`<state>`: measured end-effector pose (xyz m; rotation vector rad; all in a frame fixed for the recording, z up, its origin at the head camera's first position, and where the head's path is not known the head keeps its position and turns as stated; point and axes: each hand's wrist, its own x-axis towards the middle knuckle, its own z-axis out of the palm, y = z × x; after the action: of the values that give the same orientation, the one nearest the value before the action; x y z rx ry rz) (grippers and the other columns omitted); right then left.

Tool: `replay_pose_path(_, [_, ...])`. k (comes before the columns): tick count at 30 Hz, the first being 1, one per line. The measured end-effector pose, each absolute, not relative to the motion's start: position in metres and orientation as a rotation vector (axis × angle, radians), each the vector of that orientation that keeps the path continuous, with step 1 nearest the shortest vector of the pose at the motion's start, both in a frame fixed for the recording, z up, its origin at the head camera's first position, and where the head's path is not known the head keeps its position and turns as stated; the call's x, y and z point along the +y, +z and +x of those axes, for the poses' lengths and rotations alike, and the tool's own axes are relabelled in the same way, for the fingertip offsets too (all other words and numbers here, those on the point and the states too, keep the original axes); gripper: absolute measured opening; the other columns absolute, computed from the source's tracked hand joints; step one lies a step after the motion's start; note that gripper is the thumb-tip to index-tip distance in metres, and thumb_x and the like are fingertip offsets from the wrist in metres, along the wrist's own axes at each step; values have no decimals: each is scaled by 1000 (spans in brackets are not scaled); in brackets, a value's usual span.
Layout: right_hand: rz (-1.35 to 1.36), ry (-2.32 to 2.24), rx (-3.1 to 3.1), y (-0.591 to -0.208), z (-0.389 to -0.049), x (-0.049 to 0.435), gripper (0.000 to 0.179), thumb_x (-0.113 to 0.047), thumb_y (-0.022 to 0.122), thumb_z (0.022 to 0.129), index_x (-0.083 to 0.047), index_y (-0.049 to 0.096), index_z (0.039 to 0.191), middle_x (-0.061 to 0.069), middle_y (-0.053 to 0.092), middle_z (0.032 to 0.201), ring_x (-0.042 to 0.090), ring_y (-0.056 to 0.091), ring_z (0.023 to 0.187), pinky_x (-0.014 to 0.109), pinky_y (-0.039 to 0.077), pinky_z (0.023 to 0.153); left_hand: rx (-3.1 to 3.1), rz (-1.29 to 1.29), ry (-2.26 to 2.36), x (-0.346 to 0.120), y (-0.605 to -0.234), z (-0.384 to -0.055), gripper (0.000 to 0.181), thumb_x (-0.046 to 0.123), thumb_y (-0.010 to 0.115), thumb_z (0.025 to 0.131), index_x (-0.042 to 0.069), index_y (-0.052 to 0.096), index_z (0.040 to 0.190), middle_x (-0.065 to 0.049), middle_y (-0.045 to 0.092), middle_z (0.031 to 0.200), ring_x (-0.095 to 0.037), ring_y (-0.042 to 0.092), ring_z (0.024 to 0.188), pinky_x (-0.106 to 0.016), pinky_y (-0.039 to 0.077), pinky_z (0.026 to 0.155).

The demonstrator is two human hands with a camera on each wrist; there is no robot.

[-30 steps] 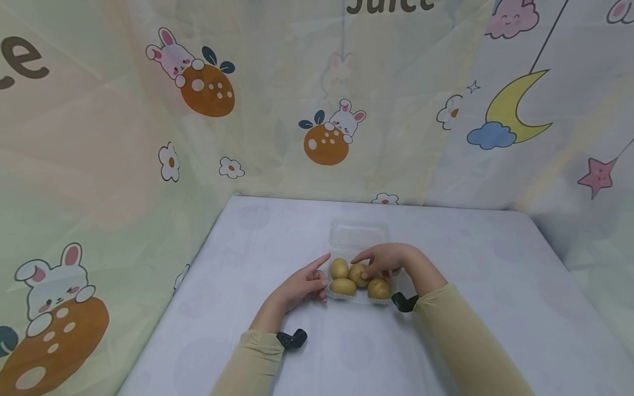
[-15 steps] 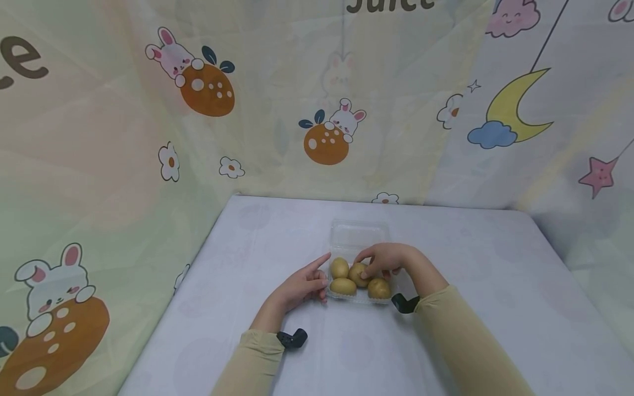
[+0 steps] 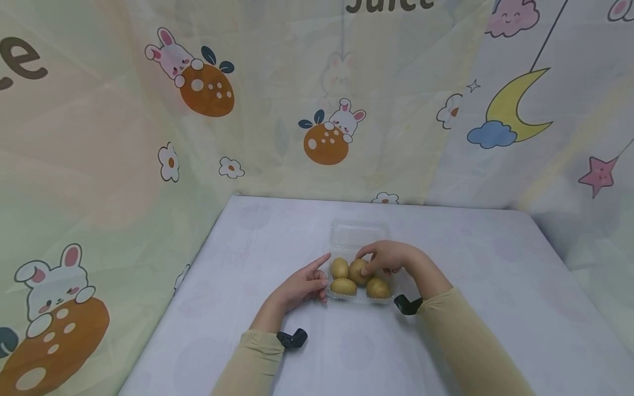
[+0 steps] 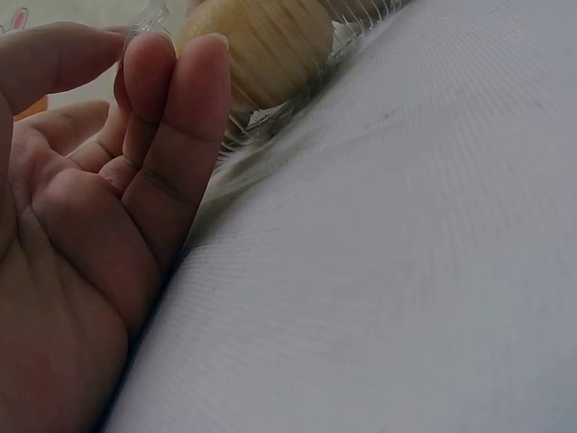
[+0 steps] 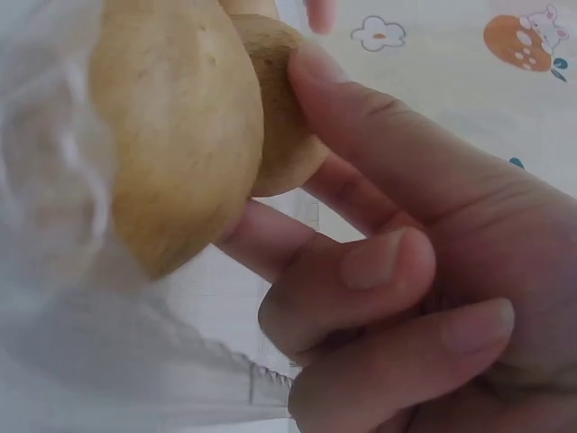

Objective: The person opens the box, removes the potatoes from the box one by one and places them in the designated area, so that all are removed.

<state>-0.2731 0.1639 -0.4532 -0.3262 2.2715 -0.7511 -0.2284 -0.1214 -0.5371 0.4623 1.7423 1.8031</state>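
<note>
The right hand (image 3: 393, 258) pinches the middle potato (image 3: 356, 273) between thumb and forefinger in the head view, the forefinger at its far side and the thumb on its near right. That potato sits in a clear plastic container (image 3: 362, 297) on a white-covered table (image 3: 455, 236). Around it in the same box are a back-left potato (image 3: 339, 267), a front-left potato (image 3: 343, 286) and a front-right potato (image 3: 378, 288); whatever lies under the right palm is hidden. The transparent lid (image 3: 360, 234) lies folded back on the far side. At the container's left edge, the left hand (image 3: 299, 286) pinches the rim with its thumb and curled lower fingers, its forefinger stretched out straight alongside. Beige sleeves (image 3: 465, 335) end at the wrists, each wrist carrying a black device (image 3: 292, 339). Behind the table hangs a pale backdrop (image 3: 267, 110) printed with rabbits, oranges and a moon. In the left wrist view, the curled fingers meet the corner of clear plastic, and a potato shows behind its ridged wall, just beyond the fingertips. In the right wrist view, the thumb tip presses a potato partly covered by a nearer one; the lower fingers are bent.
</note>
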Motion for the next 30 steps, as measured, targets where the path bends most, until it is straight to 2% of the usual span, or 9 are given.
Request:
replay_pose_path(8, [-306,-843,2310,-453,-268,168,34,-43,75,85,-36,66,116,2,62,104,17,44,54,26,36,50,1749,464,1796,-121,-538,-229,75,15,63,96,27,23,158,-1,56,85,-13,59,71,-37,61,76])
replay_pose_path(14, [-298,-938,2328,-451,-264,176,42,-45,76,83,-32,63,120,4,64,94,17,43,54,27,36,51,1758,458,1792,-121,-537,-229,76,15,63,96,28,23,158,-1,56,85,-13,59,71,-37,61,76])
replay_pose_path(21, [-342,-950,2365,-447,-258,190,44,-49,73,84,-31,60,123,3,66,96,18,46,55,29,41,55,1756,457,1792,-121,-537,-229,75,14,62,96,28,23,158,-1,56,85,-13,59,71,-37,61,76])
replay_pose_path(30, [-342,-1035,2382,-449,-252,204,43,-50,71,86,-31,59,124,4,68,92,17,42,52,29,37,49,1745,458,1803,-121,-536,-228,74,13,61,97,28,23,158,0,56,84,-13,59,70,-37,61,75])
